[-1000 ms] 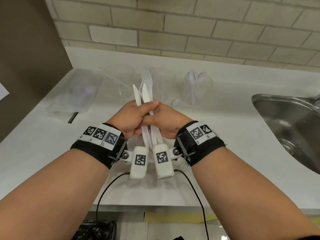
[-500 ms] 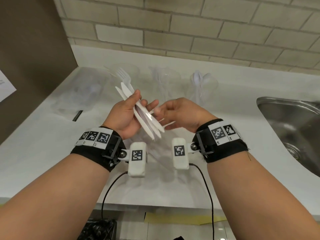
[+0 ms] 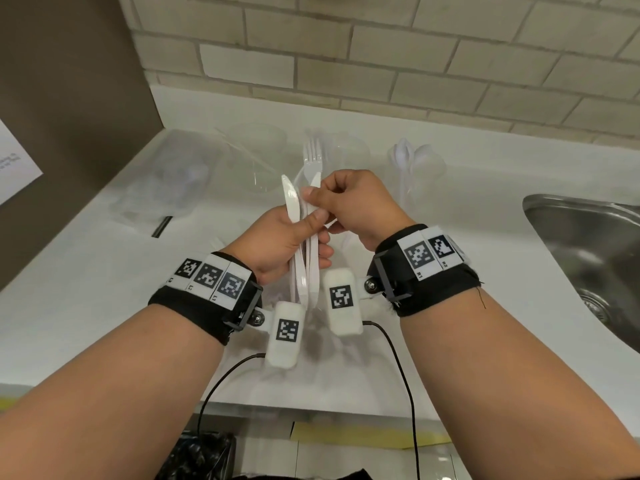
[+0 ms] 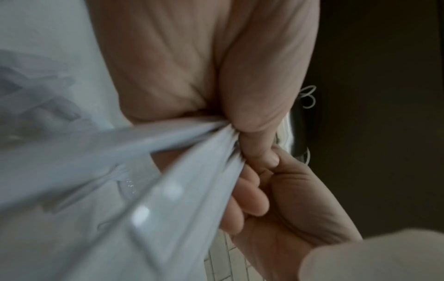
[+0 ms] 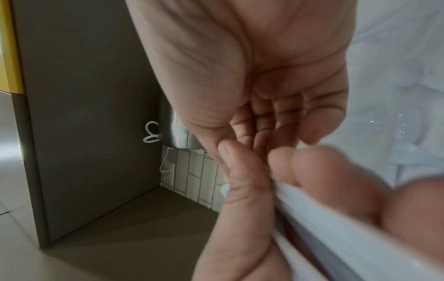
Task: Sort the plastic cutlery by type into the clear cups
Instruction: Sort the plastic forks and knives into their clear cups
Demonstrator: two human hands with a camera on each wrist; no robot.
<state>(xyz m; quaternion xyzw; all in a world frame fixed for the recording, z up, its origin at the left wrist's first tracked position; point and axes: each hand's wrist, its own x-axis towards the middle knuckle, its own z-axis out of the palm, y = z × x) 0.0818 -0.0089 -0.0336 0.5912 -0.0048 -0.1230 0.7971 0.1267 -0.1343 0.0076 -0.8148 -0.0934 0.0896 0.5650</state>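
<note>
the left hand (image 3: 284, 244) clenches a bundle of white knives (image 3: 300, 237) above the desk (image 3: 86, 289) while the right hand (image 3: 349, 202) pinches one knife's blade, so pulling it could drag neighbours loose short of the clear cups (image 3: 263, 157).

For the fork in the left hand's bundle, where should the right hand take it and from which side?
Probably by the neck just below the tines, from above. The fork stands tallest in the bundle, tines clear above the knives, while the left hand covers the handles. The right hand is already pinching the bundle's top.
</note>
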